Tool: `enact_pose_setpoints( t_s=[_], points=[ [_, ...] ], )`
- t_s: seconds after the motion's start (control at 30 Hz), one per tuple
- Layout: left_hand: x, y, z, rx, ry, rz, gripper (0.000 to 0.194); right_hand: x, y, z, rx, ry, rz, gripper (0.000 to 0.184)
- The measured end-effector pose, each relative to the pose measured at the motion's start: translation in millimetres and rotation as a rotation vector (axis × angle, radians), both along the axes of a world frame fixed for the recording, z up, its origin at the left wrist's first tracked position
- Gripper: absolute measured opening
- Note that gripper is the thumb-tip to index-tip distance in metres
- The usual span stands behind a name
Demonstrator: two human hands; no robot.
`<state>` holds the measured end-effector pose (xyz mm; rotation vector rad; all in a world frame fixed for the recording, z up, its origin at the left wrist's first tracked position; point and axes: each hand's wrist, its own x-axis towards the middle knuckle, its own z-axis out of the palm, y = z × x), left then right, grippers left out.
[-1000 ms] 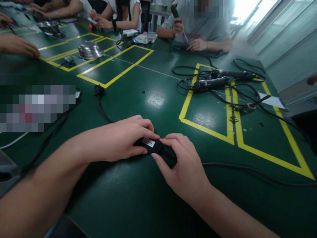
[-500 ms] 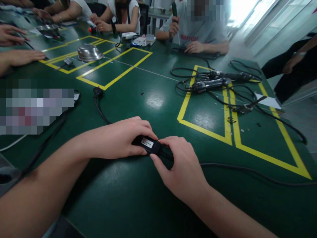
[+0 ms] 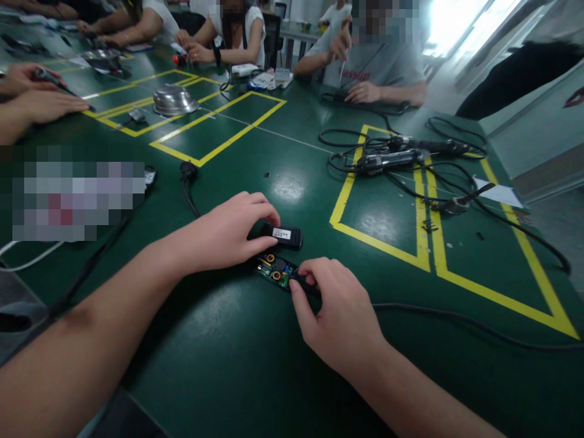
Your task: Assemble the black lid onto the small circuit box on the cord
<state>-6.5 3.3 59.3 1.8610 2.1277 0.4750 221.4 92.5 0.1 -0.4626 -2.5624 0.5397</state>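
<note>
My left hand (image 3: 232,230) holds a black plastic cover (image 3: 287,236) with a white label between its thumb and fingers. The cover is off a small electronics case. Just below it lies a green circuit board (image 3: 277,271) with copper ring coils, uncovered and facing up. With thumb and fingertips closed, my right hand (image 3: 335,301) grips the right end of that board's case. A black power cable (image 3: 424,308) runs off to the right from under this hand. Another stretch of cable near my left wrist ends in a black plug (image 3: 188,171).
Two electric screwdrivers (image 3: 387,160) with tangled cords lie at the right, inside yellow tape marks (image 3: 383,241) on the green table (image 3: 219,377). A metal bowl (image 3: 174,100) stands at the back left. Several people sit around, including a person in a grey shirt (image 3: 387,67).
My left hand has lifted the labelled cover off and moved it slightly away, so the circuit board now shows. My right hand has stayed nearly in place.
</note>
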Motion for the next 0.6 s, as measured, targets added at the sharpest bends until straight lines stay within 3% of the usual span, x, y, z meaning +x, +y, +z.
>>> enact_pose_setpoints(
  t_s=[0.1, 0.2, 0.43, 0.6],
  points=[
    [-5, -9, 14.7, -0.219, -0.048, 0.046, 0.02, 0, 0, -0.1, 0.001, 0.008, 0.012, 0.013],
    [-8, -15, 20.0, -0.363, -0.091, -0.028, 0.014, 1, 0, -1.5, 0.002, 0.012, 0.009, 0.014],
    [-11, -13, 15.3, -0.393, -0.161, -0.083, 0.013, 3, -1, -2.9, 0.01, -0.025, -0.016, 0.015],
    [-12, -11, 17.3, -0.304, -0.219, -0.085, 0.014, 4, -1, -0.1, 0.056, 0.055, -0.051, 0.019]
  ],
)
